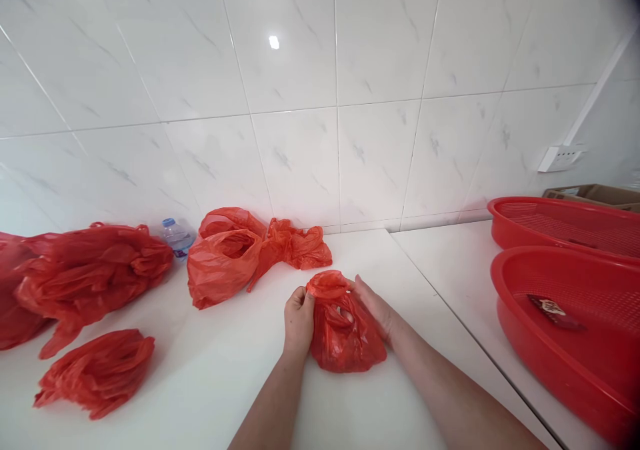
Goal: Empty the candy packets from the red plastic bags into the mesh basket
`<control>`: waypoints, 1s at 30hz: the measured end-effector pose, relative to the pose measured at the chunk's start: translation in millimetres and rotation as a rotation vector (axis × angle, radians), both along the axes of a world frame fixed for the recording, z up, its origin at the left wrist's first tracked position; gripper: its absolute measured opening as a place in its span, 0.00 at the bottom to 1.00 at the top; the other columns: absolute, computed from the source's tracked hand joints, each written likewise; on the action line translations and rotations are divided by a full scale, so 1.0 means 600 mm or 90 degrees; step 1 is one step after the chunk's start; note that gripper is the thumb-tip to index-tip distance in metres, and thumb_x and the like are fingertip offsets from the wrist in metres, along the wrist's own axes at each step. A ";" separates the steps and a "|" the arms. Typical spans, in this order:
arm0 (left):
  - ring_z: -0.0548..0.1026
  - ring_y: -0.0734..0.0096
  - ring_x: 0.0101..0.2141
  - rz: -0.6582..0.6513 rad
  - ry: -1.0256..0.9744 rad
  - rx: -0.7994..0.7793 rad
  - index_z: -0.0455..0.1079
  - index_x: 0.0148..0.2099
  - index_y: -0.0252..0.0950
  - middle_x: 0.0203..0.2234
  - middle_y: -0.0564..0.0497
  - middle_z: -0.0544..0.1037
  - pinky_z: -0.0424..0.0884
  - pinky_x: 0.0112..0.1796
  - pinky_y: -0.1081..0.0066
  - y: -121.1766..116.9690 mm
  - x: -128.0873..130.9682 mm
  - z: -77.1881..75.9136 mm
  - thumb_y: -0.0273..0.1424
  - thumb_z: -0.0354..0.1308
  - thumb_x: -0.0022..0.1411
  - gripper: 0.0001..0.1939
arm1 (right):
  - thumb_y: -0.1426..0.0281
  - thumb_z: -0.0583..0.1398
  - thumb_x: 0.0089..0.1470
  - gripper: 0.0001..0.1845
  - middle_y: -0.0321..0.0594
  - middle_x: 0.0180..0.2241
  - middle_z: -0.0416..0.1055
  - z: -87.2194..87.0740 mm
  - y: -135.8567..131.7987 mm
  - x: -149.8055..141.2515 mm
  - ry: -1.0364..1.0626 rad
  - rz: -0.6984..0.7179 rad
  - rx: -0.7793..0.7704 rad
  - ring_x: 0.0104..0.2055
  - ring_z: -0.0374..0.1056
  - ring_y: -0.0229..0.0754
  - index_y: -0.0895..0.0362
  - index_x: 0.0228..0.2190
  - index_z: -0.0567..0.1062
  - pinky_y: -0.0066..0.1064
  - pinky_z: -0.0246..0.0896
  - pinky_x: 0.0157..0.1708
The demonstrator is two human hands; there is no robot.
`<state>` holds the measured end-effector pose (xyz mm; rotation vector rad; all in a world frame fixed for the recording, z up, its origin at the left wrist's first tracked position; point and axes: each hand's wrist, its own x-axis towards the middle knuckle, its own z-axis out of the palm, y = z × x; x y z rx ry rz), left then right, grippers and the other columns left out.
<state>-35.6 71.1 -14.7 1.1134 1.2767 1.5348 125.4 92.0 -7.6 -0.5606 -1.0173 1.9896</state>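
A red plastic bag (349,343) stands on the white table in front of me, its top bunched and its body partly filled. What is inside cannot be made out through the film. My left hand (299,320) pinches the bag's upper left edge, with thumb and curled fingers closed on the plastic. At the upper right edge, my right hand (375,307) holds the bag from the side. Some of its fingers are hidden by the plastic.
More red plastic bags (225,263) lie by the tiled wall, with a large heap (100,270) and a crumpled bag (100,373) at left. A clear bottle (177,238) stands between them. At right, red baskets (520,263) flank a table seam; one holds a dark packet (554,309).
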 end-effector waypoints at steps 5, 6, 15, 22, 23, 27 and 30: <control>0.68 0.74 0.28 -0.075 -0.049 0.022 0.67 0.30 0.37 0.27 0.55 0.73 0.64 0.32 0.75 0.001 0.005 0.002 0.31 0.58 0.50 0.04 | 0.56 0.64 0.46 0.17 0.28 0.16 0.60 -0.010 0.010 -0.002 -0.058 -0.015 0.040 0.18 0.53 0.30 0.55 0.32 0.69 0.23 0.48 0.21; 0.69 0.74 0.29 -0.097 -0.060 0.032 0.67 0.31 0.37 0.29 0.55 0.74 0.65 0.33 0.74 0.001 0.006 0.003 0.30 0.58 0.50 0.04 | 0.60 0.66 0.44 0.17 0.27 0.17 0.60 -0.010 0.011 -0.002 -0.068 -0.017 0.054 0.18 0.54 0.30 0.55 0.32 0.69 0.23 0.50 0.22; 0.63 0.80 0.21 -0.190 -0.210 0.001 0.59 0.25 0.35 0.19 0.59 0.67 0.60 0.26 0.78 0.007 -0.004 -0.008 0.28 0.59 0.51 0.10 | 0.73 0.63 0.40 0.26 0.34 0.35 0.72 -0.005 0.013 -0.010 -0.287 -0.140 0.210 0.33 0.68 0.40 0.52 0.44 0.66 0.32 0.63 0.34; 0.62 0.80 0.22 -0.202 -0.233 -0.006 0.60 0.25 0.35 0.20 0.58 0.67 0.60 0.26 0.78 0.000 0.004 0.002 0.33 0.59 0.54 0.13 | 0.72 0.54 0.42 0.01 0.31 0.22 0.66 -0.013 0.011 -0.026 -0.512 -0.324 0.290 0.26 0.61 0.36 0.55 0.22 0.66 0.26 0.54 0.25; 0.62 0.80 0.22 -0.212 -0.224 -0.009 0.60 0.25 0.35 0.20 0.57 0.67 0.61 0.26 0.78 -0.001 0.005 0.003 0.34 0.59 0.54 0.13 | 0.71 0.53 0.42 0.02 0.31 0.21 0.65 -0.014 0.011 -0.026 -0.504 -0.324 0.276 0.25 0.61 0.36 0.55 0.21 0.65 0.26 0.54 0.24; 0.64 0.79 0.23 -0.233 -0.185 -0.012 0.60 0.26 0.35 0.22 0.56 0.68 0.61 0.27 0.77 -0.001 0.008 0.002 0.36 0.59 0.55 0.13 | 0.72 0.51 0.42 0.03 0.30 0.20 0.63 -0.018 0.013 -0.023 -0.443 -0.314 0.252 0.21 0.58 0.33 0.55 0.20 0.64 0.25 0.52 0.22; 0.65 0.78 0.24 -0.227 -0.146 -0.006 0.61 0.26 0.35 0.22 0.56 0.69 0.62 0.28 0.77 -0.001 0.009 0.001 0.36 0.59 0.55 0.13 | 0.74 0.51 0.40 0.06 0.30 0.20 0.64 -0.018 0.020 -0.016 -0.360 -0.268 0.245 0.22 0.58 0.33 0.56 0.21 0.67 0.26 0.53 0.23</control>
